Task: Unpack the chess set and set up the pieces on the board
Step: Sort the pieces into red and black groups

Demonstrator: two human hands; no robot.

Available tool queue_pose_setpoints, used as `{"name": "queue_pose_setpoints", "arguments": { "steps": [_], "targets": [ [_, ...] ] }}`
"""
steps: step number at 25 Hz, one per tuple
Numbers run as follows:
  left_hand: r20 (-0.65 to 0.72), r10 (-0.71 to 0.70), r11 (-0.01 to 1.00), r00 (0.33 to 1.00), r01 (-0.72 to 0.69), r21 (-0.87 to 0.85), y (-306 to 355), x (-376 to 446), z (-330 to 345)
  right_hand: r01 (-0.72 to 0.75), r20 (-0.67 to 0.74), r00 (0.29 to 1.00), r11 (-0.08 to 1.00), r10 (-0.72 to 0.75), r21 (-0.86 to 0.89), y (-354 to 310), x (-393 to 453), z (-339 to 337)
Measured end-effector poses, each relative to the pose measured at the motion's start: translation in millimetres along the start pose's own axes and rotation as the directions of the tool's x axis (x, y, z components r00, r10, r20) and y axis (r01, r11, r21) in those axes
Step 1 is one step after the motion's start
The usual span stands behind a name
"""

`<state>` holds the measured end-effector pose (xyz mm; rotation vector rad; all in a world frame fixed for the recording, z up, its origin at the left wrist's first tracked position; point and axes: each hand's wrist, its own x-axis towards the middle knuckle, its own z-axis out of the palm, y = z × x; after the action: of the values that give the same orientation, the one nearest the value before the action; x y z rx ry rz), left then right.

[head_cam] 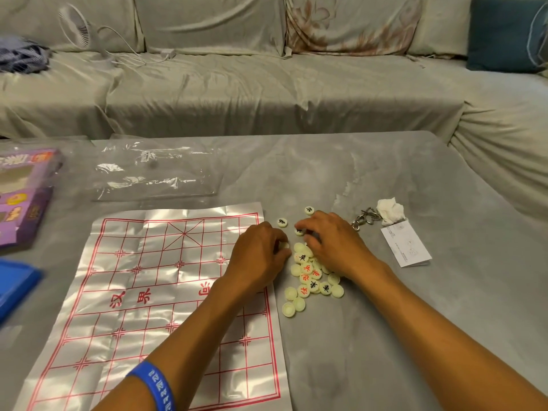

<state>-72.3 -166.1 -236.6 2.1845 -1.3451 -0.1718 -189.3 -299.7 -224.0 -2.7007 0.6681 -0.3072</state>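
A shiny white paper board (142, 292) with a red grid lies flat on the grey table, with no pieces on it. Just right of its edge sits a pile of cream round chess pieces (311, 280), some with red or black characters, some face down. Two black-marked pieces (282, 222) (309, 210) lie apart beyond the pile. My left hand (261, 256) rests at the board's right edge, fingers curled on a piece beside the pile. My right hand (332, 241) hovers over the pile's far end, fingertips pinching a black-marked piece (299, 231).
An empty clear plastic bag (157, 170) lies beyond the board. A purple box (26, 191) and a blue lid (14, 286) sit at the left. Right of the pile are a metal ring puzzle (364, 221), a crumpled tissue (390, 213) and a folded leaflet (406, 244). A covered sofa is behind.
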Motion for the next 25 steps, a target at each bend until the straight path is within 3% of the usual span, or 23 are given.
{"name": "queue_pose_setpoints", "arguments": {
  "steps": [4,10,18,25],
  "targets": [
    [-0.035,-0.041,0.997,0.999,0.039,-0.062,2.0,15.8,-3.2,-0.086,-0.072,0.992,0.980,0.100,0.180,5.9,-6.8,2.3],
    [0.034,0.097,0.986,0.995,-0.100,0.131,1.1,32.0,0.4,-0.094,-0.047,0.993,0.979,0.104,0.181,11.5,-20.9,-2.0],
    [-0.006,0.028,0.999,1.000,-0.028,0.040,4.0,44.5,8.6,-0.131,-0.030,0.990,0.966,0.141,0.224,11.3,-19.1,-0.2],
    [0.011,0.059,0.997,0.998,-0.060,0.057,5.3,51.1,8.8,-0.118,-0.026,0.991,0.963,0.128,0.244,11.8,-21.6,-0.9]
  ]
}}
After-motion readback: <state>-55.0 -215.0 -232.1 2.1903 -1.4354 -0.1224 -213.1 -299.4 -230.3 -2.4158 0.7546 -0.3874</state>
